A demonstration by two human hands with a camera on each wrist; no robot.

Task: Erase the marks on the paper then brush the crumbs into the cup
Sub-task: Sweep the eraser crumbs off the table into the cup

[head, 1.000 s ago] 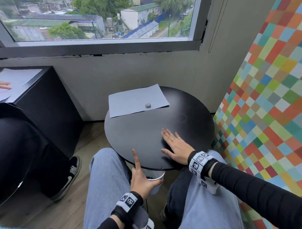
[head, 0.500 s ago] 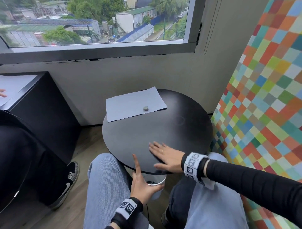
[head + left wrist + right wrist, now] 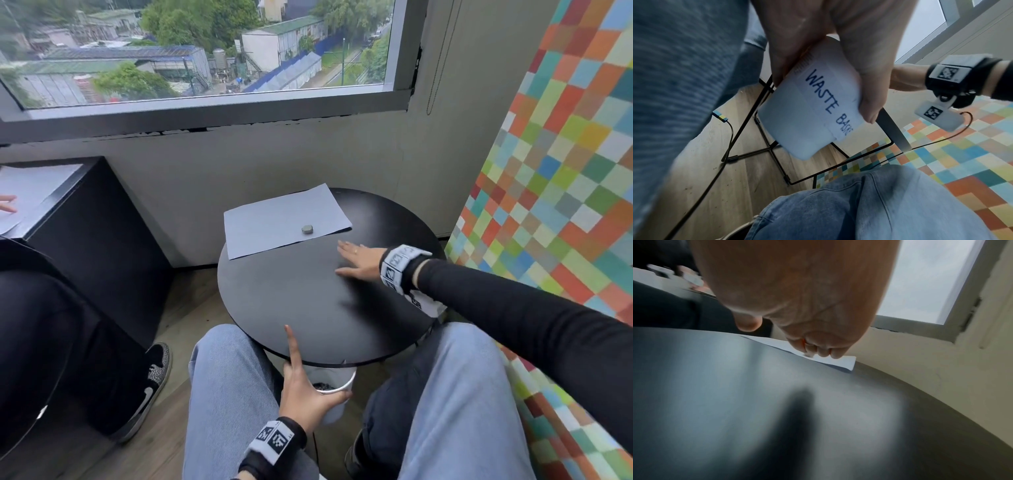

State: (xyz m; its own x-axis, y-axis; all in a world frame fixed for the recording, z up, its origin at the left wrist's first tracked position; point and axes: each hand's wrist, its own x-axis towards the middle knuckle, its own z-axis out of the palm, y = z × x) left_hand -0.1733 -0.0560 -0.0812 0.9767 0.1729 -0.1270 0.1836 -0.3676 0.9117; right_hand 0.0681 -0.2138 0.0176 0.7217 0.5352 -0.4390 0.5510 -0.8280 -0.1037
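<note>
Beside the paper (image 3: 286,221) on the table (image 3: 308,308), the right hand (image 3: 359,262) lies flat, fingers spread, farther from the near rim than before; below that rim the left hand (image 3: 305,394) grips the cup (image 3: 334,383) (crumbs inside); eraser (image 3: 307,229) on the paper

Matt black table (image 3: 308,308), smooth paper (image 3: 274,222), seemingly paper cup (image 3: 797,116), wood-look floor (image 3: 725,186)

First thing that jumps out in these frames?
The right hand lies flat with fingers spread on the round black table, just short of the paper with the eraser on it. The left hand holds a white cup marked WASTE under the table's near edge.
</note>
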